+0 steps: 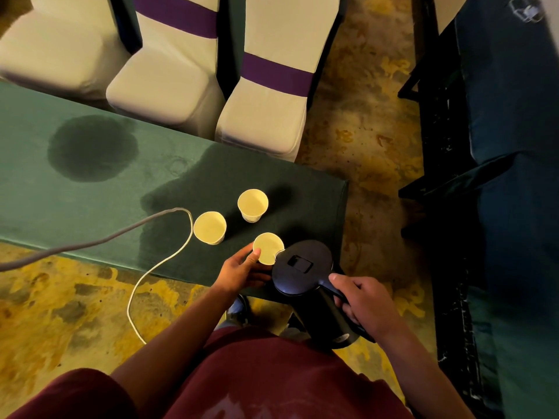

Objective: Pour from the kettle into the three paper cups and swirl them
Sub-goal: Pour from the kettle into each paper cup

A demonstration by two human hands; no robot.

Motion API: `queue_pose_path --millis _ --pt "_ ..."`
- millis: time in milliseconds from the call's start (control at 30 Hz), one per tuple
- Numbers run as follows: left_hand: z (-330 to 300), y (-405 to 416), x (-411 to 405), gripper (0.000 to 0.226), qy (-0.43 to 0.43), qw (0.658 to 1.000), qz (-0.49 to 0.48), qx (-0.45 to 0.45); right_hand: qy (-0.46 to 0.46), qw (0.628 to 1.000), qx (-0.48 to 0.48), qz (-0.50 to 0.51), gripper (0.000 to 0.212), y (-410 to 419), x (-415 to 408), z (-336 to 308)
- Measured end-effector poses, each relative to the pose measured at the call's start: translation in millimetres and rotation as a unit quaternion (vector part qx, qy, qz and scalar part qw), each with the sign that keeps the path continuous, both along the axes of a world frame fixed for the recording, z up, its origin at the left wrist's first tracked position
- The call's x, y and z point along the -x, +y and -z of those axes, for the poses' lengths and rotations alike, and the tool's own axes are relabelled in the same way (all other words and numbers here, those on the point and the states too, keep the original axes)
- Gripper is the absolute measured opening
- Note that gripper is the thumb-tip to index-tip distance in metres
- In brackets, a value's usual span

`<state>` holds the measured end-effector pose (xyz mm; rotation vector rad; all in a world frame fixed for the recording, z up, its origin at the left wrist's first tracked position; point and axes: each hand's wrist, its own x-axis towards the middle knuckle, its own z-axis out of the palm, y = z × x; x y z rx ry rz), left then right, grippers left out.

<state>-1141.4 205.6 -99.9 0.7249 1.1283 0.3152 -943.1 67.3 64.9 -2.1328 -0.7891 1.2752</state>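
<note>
Gripping the handle of a dark kettle [302,267], the right hand [366,306] sits at lower right of centre, fingers curled closed around the handle, thumb lying along its top. Kettle is tilted toward the upper left of the frame, spout at the rim of the nearest paper cup [268,248]. Lid faces the camera; a rectangular lid catch is visible on it. Whether liquid is flowing cannot be told.

Left hand [242,272] is wrapped around the side of that same cup, thumb tip at the rim on its left, fingers underneath and mostly hidden by the kettle. Cup appears held at or just above the near edge of the table [75,207]; contact with the cloth cannot be confirmed.

Two more paper cups stand upright on the green tablecloth: the left cup [210,227] just up-left of the held one, the far cup [253,205] above it, closer to frame centre. All three are near each other, not touching. Contents not distinguishable; interiors read pale yellow.

Cloth shows dark wet-looking patches: a round one [92,148] at upper left, and a larger irregular one under and around the cups. A white cord [157,264] loops across the cloth left of the cups and drops to the patterned floor at lower left.

Three white-covered chairs [169,86] with purple sashes line the far side of the table, top of frame. Maroon shirt at bottom.
</note>
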Motion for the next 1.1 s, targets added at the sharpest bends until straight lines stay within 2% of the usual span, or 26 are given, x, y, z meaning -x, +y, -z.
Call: queue_pose_path --millis 233,400,500,733,800,967,1100 --pt "-1 1 0 0.046 0.000 1.000 0.004 -0.003 -0.008 1.000 -0.009 -0.008 0.050 1 2 2" --pt "1 1 1 0.045 0.014 1.000 0.008 -0.017 -0.013 0.999 -0.018 0.027 0.059 -4 -2 4" --pt "-1 3 0 0.043 0.032 0.999 0.010 -0.032 -0.008 0.998 -0.010 0.066 0.054 -5 -7 3" --pt "3 5 0 0.038 0.054 0.997 0.005 -0.060 0.001 0.997 -0.006 0.083 0.060 -14 -15 5" --pt "1 6 -1 0.037 0.063 0.995 0.007 -0.075 0.018 0.995 0.002 0.094 0.052 -15 -14 7" --pt "-5 9 -1 0.037 0.086 0.991 0.029 -0.103 0.014 0.997 -0.060 0.043 0.058 -11 -9 6" --pt "-8 8 -3 0.042 0.115 0.986 0.040 -0.116 0.055 0.994 -0.085 0.030 0.056 -6 -16 3"
